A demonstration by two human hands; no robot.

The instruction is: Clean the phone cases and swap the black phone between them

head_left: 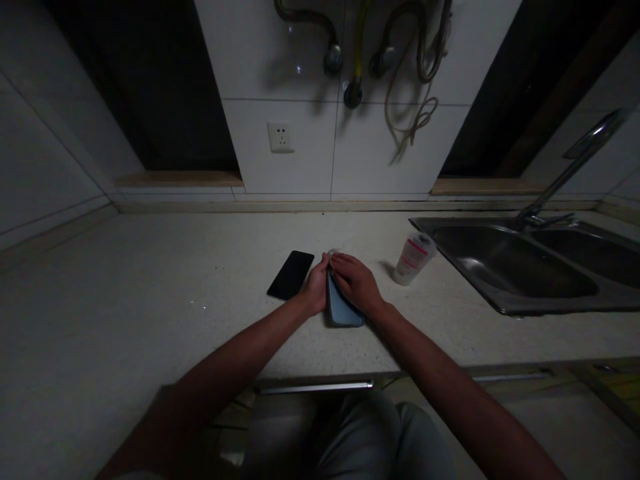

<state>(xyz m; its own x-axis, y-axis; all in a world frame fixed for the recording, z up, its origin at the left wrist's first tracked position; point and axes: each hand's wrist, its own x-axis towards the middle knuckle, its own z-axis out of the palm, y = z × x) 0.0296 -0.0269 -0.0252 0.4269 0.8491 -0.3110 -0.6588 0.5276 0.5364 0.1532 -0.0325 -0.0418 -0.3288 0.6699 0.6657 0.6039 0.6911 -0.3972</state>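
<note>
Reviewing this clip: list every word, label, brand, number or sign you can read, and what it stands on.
Nothing in this view can be read.
Small bottle: pink label with marks, too dim and blurred to read.
Wall socket: no legible marking.
Black phone: screen dark, no text.
Blue case: no text showing.

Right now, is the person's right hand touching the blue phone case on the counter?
Touching. The head view shows the right hand lying flat on top of the blue phone case, covering its upper part, with no gap between them.
</note>
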